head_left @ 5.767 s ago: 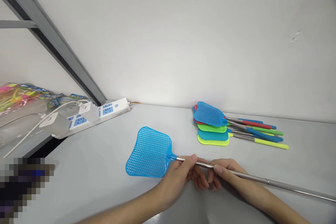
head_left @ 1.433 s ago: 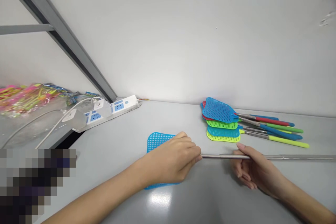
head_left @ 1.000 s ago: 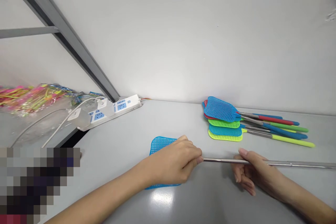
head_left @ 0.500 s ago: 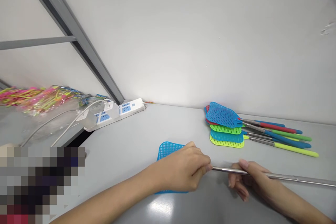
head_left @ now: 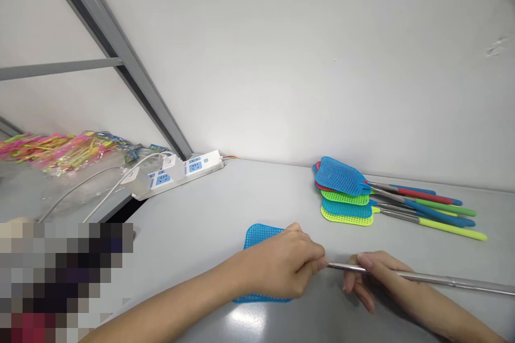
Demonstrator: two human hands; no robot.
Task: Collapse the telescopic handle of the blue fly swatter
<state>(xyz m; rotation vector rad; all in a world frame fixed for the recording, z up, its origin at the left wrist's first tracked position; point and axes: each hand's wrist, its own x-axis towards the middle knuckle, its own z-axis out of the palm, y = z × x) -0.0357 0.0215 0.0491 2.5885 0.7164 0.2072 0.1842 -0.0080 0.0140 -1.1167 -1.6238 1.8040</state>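
Observation:
A fly swatter with a blue perforated head (head_left: 261,234) lies low in front of me, its head partly covered by my left hand. My left hand (head_left: 292,262) is closed around the swatter's neck, thumb and fingers pinched where the metal rod comes out. The silvery telescopic rod (head_left: 430,278) runs off to the right, past the frame's edge, so its far end is out of sight. My right hand (head_left: 378,276) holds this rod a short way from the left hand, thumb on top and fingers curled below.
Several fly swatters (head_left: 341,177) in blue, red, green and yellow lie piled by the wall at right. A white power strip (head_left: 193,168) with plugs and cables sits at back left. Beyond a metal frame (head_left: 132,75) are bagged colourful items (head_left: 76,153). A blurred-out person is at lower left.
My right hand has shifted slightly left along the rod, with its thumb now lying more over it. The swatter and both hands sit a little lower in view.

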